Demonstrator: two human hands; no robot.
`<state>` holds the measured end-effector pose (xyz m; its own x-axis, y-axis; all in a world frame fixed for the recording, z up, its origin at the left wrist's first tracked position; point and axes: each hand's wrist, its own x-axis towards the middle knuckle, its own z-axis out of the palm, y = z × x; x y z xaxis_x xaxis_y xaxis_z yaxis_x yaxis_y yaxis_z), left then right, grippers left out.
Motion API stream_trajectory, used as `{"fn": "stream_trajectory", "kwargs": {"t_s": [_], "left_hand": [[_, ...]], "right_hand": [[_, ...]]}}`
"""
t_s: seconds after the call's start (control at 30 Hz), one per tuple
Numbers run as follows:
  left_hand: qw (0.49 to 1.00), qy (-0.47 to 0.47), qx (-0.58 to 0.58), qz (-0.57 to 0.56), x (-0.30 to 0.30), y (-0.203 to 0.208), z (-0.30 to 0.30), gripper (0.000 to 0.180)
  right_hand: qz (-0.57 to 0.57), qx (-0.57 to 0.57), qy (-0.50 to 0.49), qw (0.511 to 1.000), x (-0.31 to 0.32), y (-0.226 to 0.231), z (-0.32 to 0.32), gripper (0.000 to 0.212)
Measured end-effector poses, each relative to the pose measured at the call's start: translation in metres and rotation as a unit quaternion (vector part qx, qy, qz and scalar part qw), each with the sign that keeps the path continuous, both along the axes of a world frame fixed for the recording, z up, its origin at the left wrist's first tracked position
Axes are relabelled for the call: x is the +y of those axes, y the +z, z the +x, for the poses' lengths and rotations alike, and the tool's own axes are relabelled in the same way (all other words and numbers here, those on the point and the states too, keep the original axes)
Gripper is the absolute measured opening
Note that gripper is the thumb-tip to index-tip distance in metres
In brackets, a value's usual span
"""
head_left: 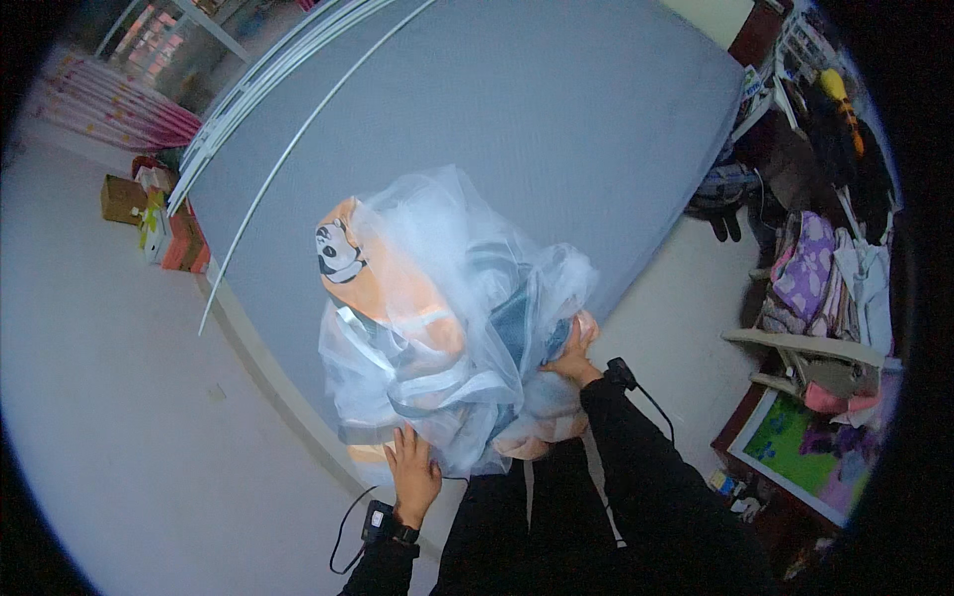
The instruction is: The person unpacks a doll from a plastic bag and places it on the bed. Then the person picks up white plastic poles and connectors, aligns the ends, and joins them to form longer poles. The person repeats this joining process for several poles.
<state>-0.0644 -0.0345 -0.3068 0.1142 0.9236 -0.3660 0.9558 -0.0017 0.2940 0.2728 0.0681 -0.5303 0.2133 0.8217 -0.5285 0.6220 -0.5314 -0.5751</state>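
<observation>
A bulky bundle of sheer white netting (467,268) wrapped around an orange cloth with a panda picture (343,253) rests on the near edge of a grey mattress (537,109). My left hand (412,472) presses flat against the bundle's lower left side, fingers spread. My right hand (574,356) grips the netting and cloth on the bundle's right side. Both wrists carry small black devices with cables. Black sleeves cover my forearms.
Thin white rods (288,109) lie along the mattress's left edge. Cardboard boxes (149,214) sit on the pale floor at the left. Pink curtains (109,109) hang at upper left. Clothes and a chair (825,318) crowd the right side.
</observation>
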Motion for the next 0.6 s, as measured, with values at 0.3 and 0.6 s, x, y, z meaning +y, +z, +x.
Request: {"fn": "stream_trajectory", "kwargs": {"t_s": [0.3,0.6], "left_hand": [[0.999,0.038,-0.020,-0.027,-0.009,-0.019,0.010,0.058],[0.996,0.084,-0.009,0.026,-0.038,0.007,0.052,0.070]], "right_hand": [[-0.033,0.203,-0.146,0.968,-0.066,-0.027,-0.022,0.146],[-0.262,0.407,0.221,0.847,-0.091,0.067,-0.037,0.079]]}}
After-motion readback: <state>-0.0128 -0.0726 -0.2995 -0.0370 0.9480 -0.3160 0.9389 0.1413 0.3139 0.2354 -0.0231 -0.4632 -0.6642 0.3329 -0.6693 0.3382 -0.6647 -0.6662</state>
